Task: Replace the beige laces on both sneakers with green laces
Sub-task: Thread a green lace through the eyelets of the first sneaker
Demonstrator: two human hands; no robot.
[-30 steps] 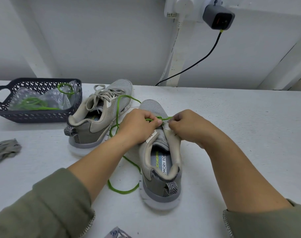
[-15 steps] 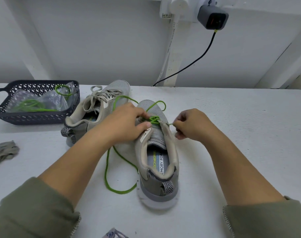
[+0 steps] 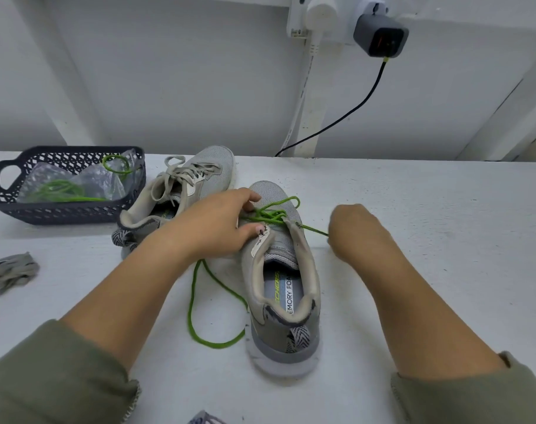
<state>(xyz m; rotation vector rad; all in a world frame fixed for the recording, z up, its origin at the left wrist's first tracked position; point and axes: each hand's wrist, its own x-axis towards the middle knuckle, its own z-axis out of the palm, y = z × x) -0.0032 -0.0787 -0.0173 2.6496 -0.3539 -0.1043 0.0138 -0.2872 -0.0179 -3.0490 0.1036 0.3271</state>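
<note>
Head view: left hand (image 3: 217,223) grips sneaker (image 3: 283,250), right hand (image 3: 354,231) pinches green lace (image 3: 269,214).

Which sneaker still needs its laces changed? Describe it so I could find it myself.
Start at the dark mesh basket on the white table's left. The sneaker right beside it, toe toward the wall, is the one. Unlike the nearer sneaker with the green lace, it still wears beige laces.

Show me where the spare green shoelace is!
Head view, far left: the spare green lace lies on clear plastic inside the dark basket, just left of the beige-laced sneaker.
</note>
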